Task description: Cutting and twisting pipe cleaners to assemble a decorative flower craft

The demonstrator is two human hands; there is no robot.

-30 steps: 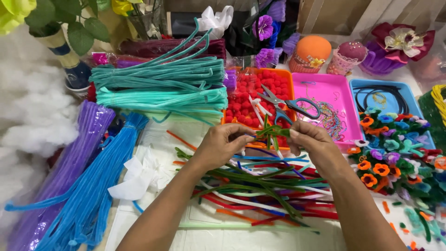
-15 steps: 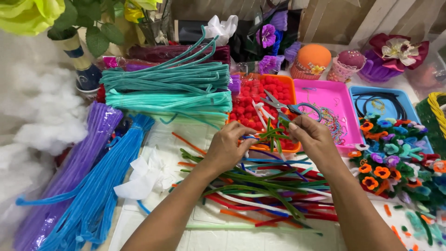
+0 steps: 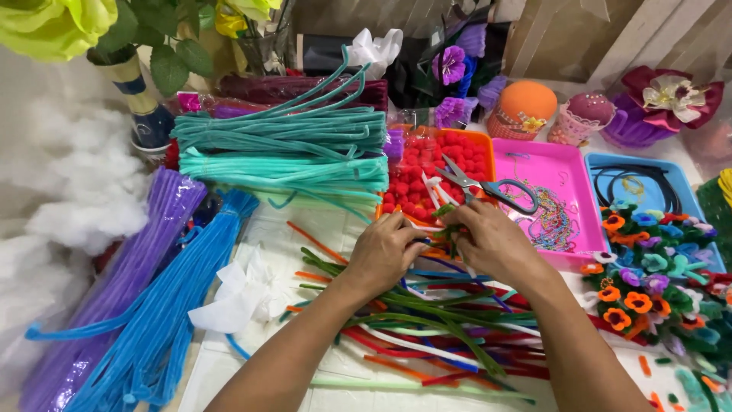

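Head view: we see both hands meet above a heap of loose stems (image 3: 450, 328).
Left hand (image 3: 385, 255): grip pinching a green stem (image 3: 444, 211).
Right hand (image 3: 492, 240): grip pinching the same stem.
Scissors (image 3: 488, 185): just behind, on the red pompom tray (image 3: 442, 164).

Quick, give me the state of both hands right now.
Left hand: closed, pinching the green pipe cleaner.
Right hand: closed, fingers on the same green pipe cleaner.
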